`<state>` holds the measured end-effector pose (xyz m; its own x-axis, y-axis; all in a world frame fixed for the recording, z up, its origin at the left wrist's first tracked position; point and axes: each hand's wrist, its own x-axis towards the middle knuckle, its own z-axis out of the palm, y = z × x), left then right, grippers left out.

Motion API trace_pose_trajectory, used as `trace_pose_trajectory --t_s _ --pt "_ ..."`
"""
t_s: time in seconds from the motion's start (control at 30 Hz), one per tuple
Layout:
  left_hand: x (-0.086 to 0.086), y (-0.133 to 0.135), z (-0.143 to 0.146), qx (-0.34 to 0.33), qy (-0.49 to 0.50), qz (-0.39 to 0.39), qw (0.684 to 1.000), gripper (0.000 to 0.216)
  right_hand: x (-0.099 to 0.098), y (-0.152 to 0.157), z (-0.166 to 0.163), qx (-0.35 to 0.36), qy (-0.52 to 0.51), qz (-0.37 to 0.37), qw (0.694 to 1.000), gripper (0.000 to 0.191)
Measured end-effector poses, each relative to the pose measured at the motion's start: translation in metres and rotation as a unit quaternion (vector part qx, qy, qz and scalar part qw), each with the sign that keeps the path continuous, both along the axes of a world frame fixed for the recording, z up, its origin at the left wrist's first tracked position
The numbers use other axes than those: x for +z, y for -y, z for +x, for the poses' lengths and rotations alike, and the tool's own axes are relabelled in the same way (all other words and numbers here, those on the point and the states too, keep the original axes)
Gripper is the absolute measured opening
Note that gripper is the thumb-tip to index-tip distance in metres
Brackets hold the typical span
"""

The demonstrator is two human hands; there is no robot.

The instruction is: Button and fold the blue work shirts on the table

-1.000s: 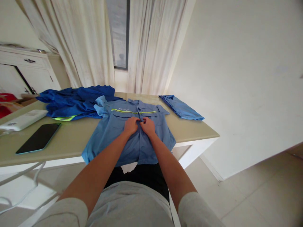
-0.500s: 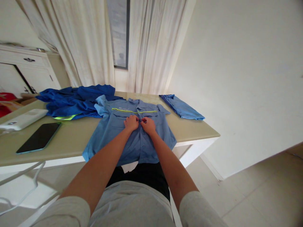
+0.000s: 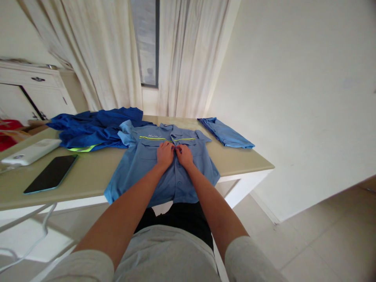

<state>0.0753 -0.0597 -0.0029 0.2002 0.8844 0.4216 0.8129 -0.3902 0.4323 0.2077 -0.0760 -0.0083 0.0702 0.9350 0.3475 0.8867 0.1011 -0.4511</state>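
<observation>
Curtained room, beige table [image 3: 88, 172]. Left: white power bank [image 3: 31, 152], smartphone [image 3: 51, 178], heap of dark-blue garments [image 3: 94, 127]. Centre: light-blue work shirt [image 3: 143, 172], flat, collar far, hem overhanging the near edge. The left hand [image 3: 165, 154] and right hand [image 3: 184, 154] touch, equally near, fingers pinching its placket at chest height. Right: folded light-blue garment [image 3: 226, 134], tabletop showing between.
</observation>
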Motion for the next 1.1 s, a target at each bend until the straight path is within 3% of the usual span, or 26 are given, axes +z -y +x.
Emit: trace_pose_trajectory --t_s 0.13,0.33,0.5,1.1 --pt "-0.001 -0.003 0.002 -0.014 0.0 -0.003 1.0 0.026 0.003 0.004 -0.004 -0.002 0.018 0.013 1.0 0.027" --pt "-0.006 -0.008 0.001 0.031 0.056 -0.051 0.997 0.023 0.008 -0.004 -0.013 0.017 0.035 -0.005 0.999 0.025" --pt "-0.009 -0.01 0.0 0.046 0.084 -0.042 0.995 0.019 0.01 -0.013 -0.024 -0.037 0.008 -0.054 0.998 0.024" --pt "-0.011 -0.013 -0.002 0.036 0.146 -0.08 0.985 0.018 -0.005 -0.016 -0.019 -0.012 -0.03 0.006 0.999 0.027"
